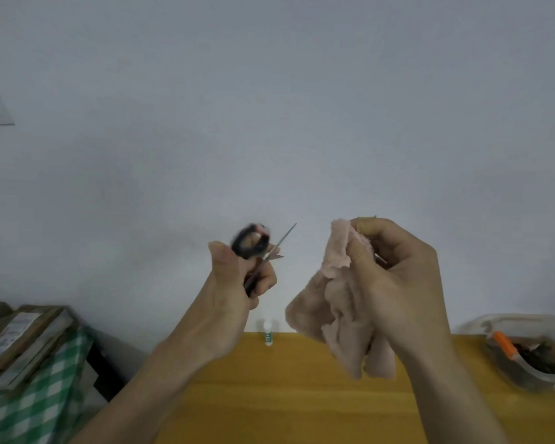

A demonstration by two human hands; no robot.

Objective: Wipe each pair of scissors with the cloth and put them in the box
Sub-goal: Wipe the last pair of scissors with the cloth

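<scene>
Aloft, scissors (259, 256) in left hand (234, 283), cloth (337, 302) in right hand (394, 267)

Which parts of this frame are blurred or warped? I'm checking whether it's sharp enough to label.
Head view: the scissors handles in the left hand smear with motion blur; the right hand and cloth are sharper; the box at the right edge is soft; wide-angle distortion bows the table edge; lighting is flat, without glare.

Black-handled scissors (261, 255) held up left of centre, blades parted, one tip pointing up and right, crumpled pale pink cloth (337, 302) hanging just to their right, clear plastic box (526, 350) on the table at far right, holding dark items.
</scene>
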